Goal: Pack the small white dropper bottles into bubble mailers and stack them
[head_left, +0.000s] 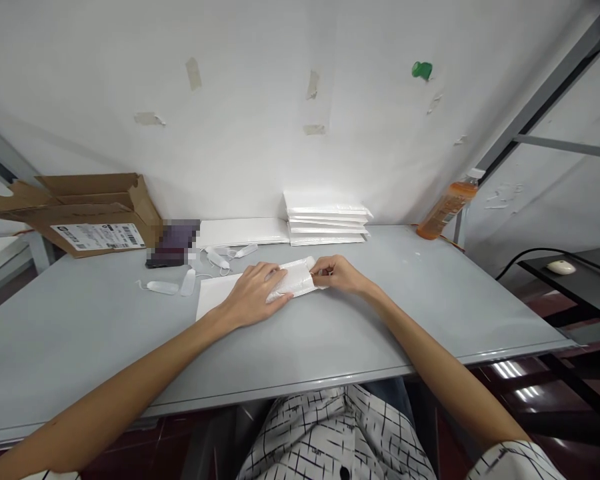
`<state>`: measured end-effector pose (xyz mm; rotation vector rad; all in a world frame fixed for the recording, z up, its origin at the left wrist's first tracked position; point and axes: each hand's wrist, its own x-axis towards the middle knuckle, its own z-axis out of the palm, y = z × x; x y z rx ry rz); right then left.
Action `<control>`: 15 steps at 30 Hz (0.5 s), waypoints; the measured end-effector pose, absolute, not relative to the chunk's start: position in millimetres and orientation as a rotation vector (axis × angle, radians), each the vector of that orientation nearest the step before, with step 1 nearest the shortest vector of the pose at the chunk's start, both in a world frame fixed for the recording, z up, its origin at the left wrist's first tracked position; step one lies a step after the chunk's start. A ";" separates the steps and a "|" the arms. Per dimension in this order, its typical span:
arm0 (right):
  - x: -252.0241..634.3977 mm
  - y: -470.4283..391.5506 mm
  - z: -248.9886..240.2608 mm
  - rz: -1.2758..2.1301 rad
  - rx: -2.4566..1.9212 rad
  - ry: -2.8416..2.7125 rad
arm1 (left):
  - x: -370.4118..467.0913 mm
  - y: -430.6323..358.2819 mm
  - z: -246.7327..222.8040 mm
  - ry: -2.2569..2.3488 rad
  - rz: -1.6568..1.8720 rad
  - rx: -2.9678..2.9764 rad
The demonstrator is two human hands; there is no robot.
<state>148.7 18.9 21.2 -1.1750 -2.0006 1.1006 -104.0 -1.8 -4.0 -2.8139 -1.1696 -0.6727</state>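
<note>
A white padded envelope (295,280) lies on the grey table in front of me, its far part reaching left under my wrist. My left hand (257,293) rests across it palm down, thumb and fingers closed around its raised right part. At the envelope's right end, my right hand (337,273) has its fingers curled in a pinch on the edge; the fingertips are partly hidden. Left of the envelope are several small whitish translucent pieces with thin strings, among them a slim piece (163,287) and an upright-lying one (189,282).
Behind the hands stand a stack of white padded envelopes (327,223) and a flat white envelope (245,232). An open cardboard box (100,213) and a blurred dark object (175,243) are at left. An orange drink bottle (447,208) leans at right, near a mouse (561,267).
</note>
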 end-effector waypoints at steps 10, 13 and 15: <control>150.6 20.3 18.5 1.048 -1.242 -2.036 | -104.1 -2.0 -2.6 -1.158 -0.680 -2.814; 150.8 19.9 19.0 1.075 -1.225 -2.032 | -103.9 -2.0 -3.0 -1.156 -0.688 -2.812; 147.9 18.5 18.2 1.042 -1.212 -2.054 | -103.5 -2.1 -3.0 -1.154 -0.688 -2.813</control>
